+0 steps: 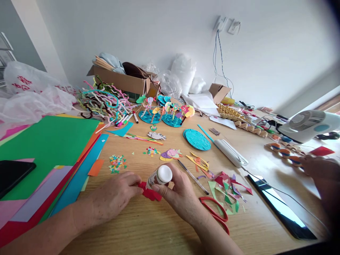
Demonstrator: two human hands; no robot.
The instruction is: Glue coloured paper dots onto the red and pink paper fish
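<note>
A small bottle with a white end [165, 174], most likely glue, is gripped in my right hand [183, 193] and tilted over a red paper cutout [152, 194]. The cutout lies on the table in front of me. At its left edge the fingertips of my left hand [117, 194] are closed on it. Beyond the bottle are pink, purple and yellow paper fish [171, 154]. Small piles of paper confetti [117, 163] lie past my left hand. A pen [193, 177] and red-handled scissors [216, 214] are beside my right hand. The bottle partly hides the cutout.
Coloured paper sheets [55, 141] and a black phone [14, 175] are on the left. Paper scraps [228, 191], a power strip [231, 153] and a tablet [281, 209] lie right. Another person's hand [316, 168] reaches in near a white fan [310, 125]. Blue discs [197, 139] lie ahead.
</note>
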